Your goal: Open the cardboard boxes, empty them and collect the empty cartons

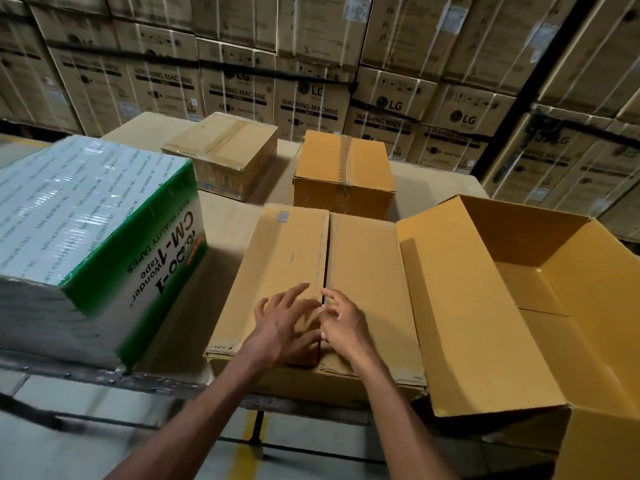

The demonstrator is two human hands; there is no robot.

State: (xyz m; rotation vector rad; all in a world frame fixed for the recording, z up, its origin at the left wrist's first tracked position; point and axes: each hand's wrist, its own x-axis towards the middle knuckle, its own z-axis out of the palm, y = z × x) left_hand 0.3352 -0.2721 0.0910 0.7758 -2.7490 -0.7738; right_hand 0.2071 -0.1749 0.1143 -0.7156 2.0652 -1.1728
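Two hands on closed box [311,271] seam | left hand [282,327] splayed flat | right hand [341,323] fingers curled, grip unclear

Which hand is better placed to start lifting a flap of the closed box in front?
Probably the right hand: its curled fingertips sit at the centre seam of the closed box, seemingly picking at it. The left hand lies spread on the left flap, beside the seam.
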